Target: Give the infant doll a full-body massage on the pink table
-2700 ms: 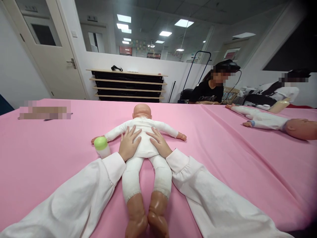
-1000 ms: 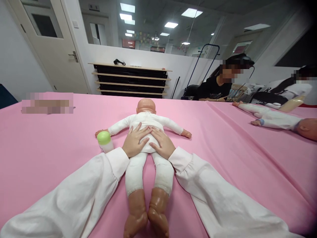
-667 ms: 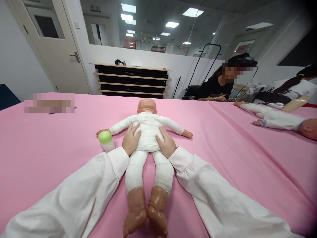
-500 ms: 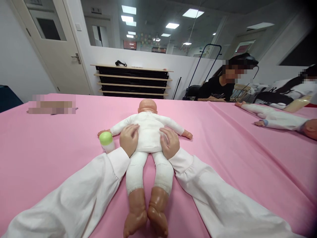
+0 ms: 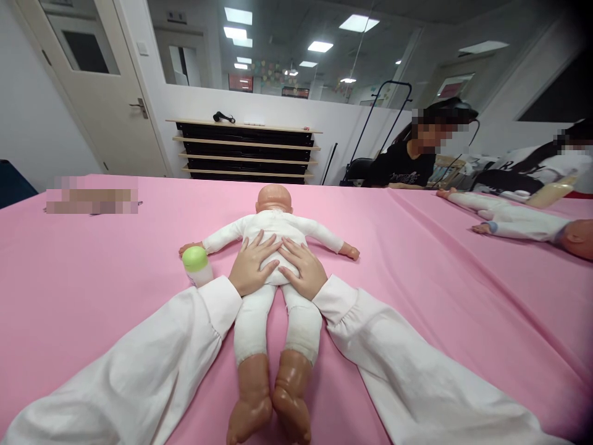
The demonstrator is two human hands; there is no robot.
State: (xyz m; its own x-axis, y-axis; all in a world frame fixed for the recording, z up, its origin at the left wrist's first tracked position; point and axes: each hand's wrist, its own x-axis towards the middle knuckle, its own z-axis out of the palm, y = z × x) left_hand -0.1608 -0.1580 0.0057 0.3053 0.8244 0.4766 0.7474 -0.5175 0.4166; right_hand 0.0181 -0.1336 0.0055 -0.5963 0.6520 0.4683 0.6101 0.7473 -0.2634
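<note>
A baby doll [image 5: 280, 220] in white cloth lies face down, its head away from me and its arms spread to the sides. My left hand [image 5: 253, 264] rests flat on the left of its lower back, fingers apart and pointing inward. On the other side of the lower back lies my right hand [image 5: 304, 269], also with spread fingers. The fingertips of both hands come close together near the doll's middle. Beside my left wrist stands a bottle with a green cap [image 5: 196, 262].
Pink cloth [image 5: 120, 259] covers the table. Another baby doll [image 5: 528, 219] lies at the right. A person in a black top [image 5: 403, 164] sits beyond the far edge, with another person [image 5: 546, 164] farther right. A blurred-out item [image 5: 90, 196] lies at the far left.
Both hands have moved inward from the doll's sides onto its lower back, and their fingers have spread out flat. The doll and the bottle have kept their places.
</note>
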